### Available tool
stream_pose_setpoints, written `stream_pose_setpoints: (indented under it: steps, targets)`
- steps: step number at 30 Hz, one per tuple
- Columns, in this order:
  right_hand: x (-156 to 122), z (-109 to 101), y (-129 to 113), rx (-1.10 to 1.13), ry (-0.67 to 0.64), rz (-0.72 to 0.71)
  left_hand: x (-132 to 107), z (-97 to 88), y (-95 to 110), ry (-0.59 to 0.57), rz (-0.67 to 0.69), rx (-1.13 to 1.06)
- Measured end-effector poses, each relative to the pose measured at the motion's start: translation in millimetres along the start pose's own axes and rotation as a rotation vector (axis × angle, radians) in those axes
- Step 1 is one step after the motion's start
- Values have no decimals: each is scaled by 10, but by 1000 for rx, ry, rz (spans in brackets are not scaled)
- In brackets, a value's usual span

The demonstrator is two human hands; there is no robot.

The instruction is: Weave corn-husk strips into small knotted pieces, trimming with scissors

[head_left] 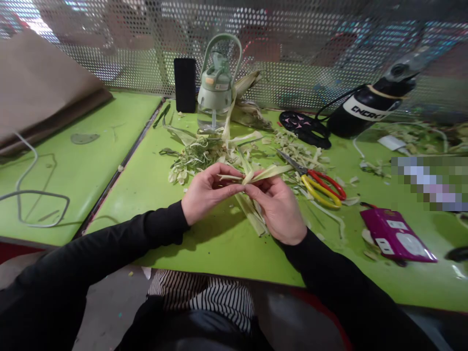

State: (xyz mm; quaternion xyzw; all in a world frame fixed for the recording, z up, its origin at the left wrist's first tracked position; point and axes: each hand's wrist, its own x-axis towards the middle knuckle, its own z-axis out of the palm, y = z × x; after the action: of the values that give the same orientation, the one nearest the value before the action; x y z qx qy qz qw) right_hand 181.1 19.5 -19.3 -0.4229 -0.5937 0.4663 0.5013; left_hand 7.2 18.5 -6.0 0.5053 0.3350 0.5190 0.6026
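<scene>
Green tabletop (204, 243) is littered with scraps (193, 158); pale leaf strips (272, 171) are gripped at frame centre by left hand (204, 192) and right hand (280, 209).

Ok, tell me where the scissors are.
In the head view, the scissors lie on the green table, just right of the right hand, up-left of the purple packet.

Two bottles (215, 92) (369, 109), one scissors (318, 183), one phone (185, 85), one packet (397, 234); strips (197, 156) perhaps dozens.
</scene>
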Motion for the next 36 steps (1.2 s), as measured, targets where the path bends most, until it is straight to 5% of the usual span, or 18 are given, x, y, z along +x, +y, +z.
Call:
stream_pose_setpoints:
  steps: [5,8,12,15,20,27,36]
  targets:
    - [-45,45,-40,-156,104,-122,24,9,-27,11,-98,-152]
    - [-67,47,-107,-407,165,-325,20,28,-68,41,-163,-219]
    - [-90,26,-191,-757,109,-664,6,44,-42,46,-207,-241]
    - [-87,4,-221,-867,34,-782,28,18,9,66,-226,-219]
    - [-51,-21,-213,-825,-93,-669,86,-64,40,39,-196,55]
    - [-62,-6,-170,-765,12,-491,-7,-77,98,-146,112,539]
    - [-36,-10,-183,-728,76,-480,55,-84,37,-131,-7,118]
